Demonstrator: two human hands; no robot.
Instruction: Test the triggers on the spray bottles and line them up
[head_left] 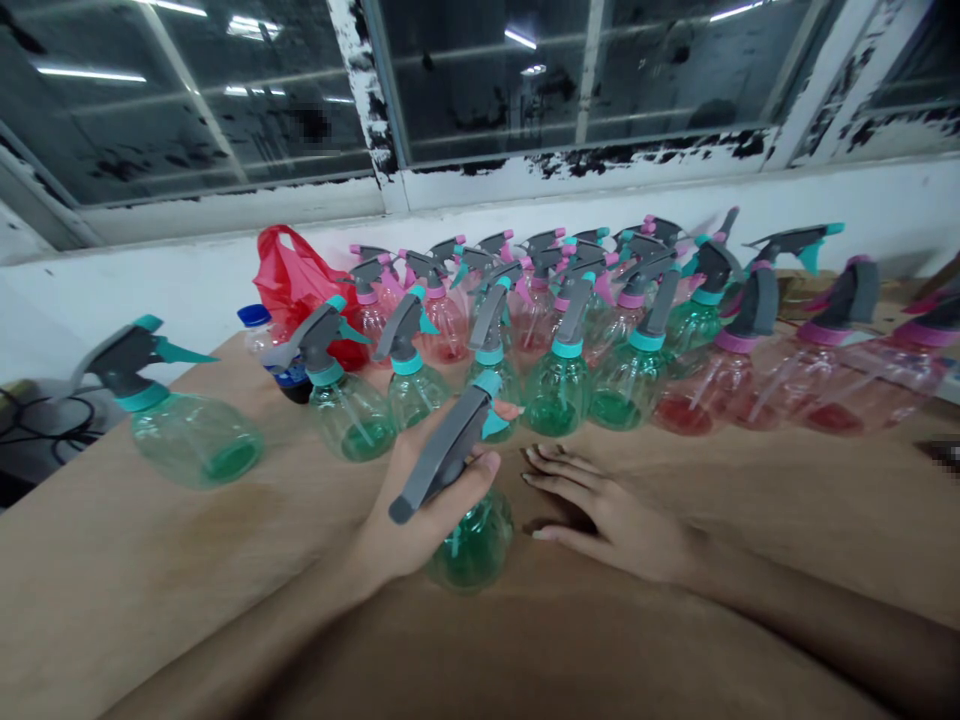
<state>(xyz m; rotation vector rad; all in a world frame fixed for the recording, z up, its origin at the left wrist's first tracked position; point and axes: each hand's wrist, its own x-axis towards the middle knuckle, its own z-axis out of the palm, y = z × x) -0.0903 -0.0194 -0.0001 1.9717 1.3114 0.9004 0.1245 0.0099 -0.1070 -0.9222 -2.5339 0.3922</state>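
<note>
My left hand point(420, 500) is wrapped round the neck of a green spray bottle point(474, 550) that stands on the table near me. Its grey spray head with a teal nozzle tops the hand, and the collar is hidden by my fingers. To the right of this bottle, my right hand point(600, 505) rests on the tabletop with fingers stretched out, holding nothing. Just beyond both hands stands a row of green spray bottles, among them one with a teal collar point(559, 395). Farther left, another green spray bottle point(195, 435) stands apart from the row.
Pink spray bottles point(690, 390) stand at the right, with several more behind. A red plastic bag point(296, 275) and a blue-capped drink bottle point(257, 335) are at the back left. Black cables point(56, 430) lie beyond the left edge of the wooden table point(97, 570). Windows line the wall.
</note>
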